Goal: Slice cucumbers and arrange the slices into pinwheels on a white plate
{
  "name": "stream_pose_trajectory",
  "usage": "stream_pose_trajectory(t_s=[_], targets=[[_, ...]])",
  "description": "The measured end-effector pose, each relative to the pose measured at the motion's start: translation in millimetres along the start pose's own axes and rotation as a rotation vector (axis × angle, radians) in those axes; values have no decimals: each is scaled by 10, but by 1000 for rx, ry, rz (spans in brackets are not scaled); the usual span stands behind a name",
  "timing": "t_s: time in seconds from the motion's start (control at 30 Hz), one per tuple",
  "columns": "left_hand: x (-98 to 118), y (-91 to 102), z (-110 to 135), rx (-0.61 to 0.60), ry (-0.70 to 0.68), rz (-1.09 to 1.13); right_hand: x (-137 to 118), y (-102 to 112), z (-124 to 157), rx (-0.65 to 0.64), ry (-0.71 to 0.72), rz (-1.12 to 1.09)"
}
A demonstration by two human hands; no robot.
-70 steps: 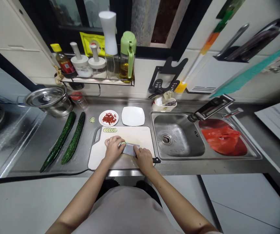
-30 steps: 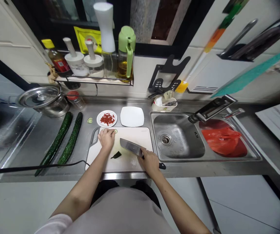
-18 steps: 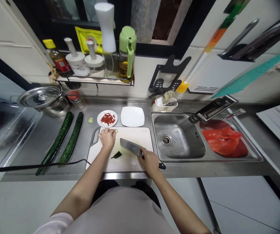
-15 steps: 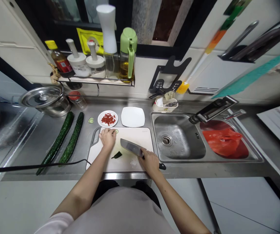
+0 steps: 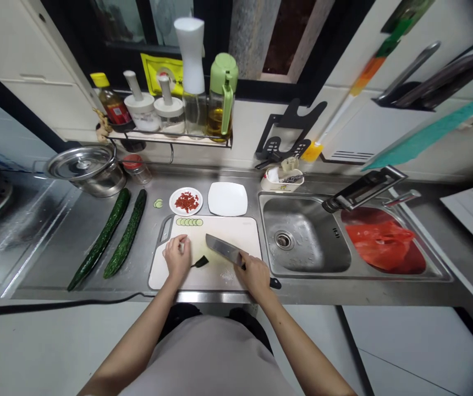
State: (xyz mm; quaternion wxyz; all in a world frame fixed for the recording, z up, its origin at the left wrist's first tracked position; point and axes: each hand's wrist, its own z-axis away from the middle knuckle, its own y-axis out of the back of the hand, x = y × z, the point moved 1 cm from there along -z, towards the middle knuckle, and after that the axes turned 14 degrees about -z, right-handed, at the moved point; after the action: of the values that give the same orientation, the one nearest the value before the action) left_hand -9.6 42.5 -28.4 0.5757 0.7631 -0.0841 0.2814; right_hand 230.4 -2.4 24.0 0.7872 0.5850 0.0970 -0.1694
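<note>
Head view: just below the middle of the frame, we find a white cutting board (image 5: 238,231) on a steel counter (image 5: 50,247). Our right hand (image 5: 255,275) holds a knife (image 5: 225,250) by its black handle, the fingers wrapped round it; the blade slants over the board toward the upper left, and the handle's end shows past the hand. Our left hand (image 5: 177,256) is over the left part of the board, narrow, with its fingers loosely curled; we cannot tell whether the fingertips meet or whether the hand touches the board. Just to its right in the frame lies a dark green end piece (image 5: 201,260), between the hand and the blade. A row of overlapping cucumber slices (image 5: 189,222) lies along the board's upper left edge, apart from the left hand.

Left of the board in the frame, we have two whole cucumbers (image 5: 98,242) lying side by side, slanted. Above the board's upper left corner sit some loose slices (image 5: 158,203), then a small plate (image 5: 172,207) bearing red pieces (image 5: 187,202), with a square white plate (image 5: 227,199) near its right side. Toward the frame's right, a sink (image 5: 306,236) stands beside the board, and a red bag (image 5: 380,242) lies in its right-hand basin.
</note>
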Motion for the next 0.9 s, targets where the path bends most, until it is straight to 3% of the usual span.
stream_pose_trajectory(t_s=[0.2, 0.5, 0.9], targets=[[-39, 61, 254, -72, -190, -56, -4, -4, 11, 19, 19, -8], [-2, 13, 432, -130, -397, -120, -10, -2, 68, -1, 6, -26], [-11, 26, 482, -161, -455, -157, -95, 19, 113, -29, -3, -40]])
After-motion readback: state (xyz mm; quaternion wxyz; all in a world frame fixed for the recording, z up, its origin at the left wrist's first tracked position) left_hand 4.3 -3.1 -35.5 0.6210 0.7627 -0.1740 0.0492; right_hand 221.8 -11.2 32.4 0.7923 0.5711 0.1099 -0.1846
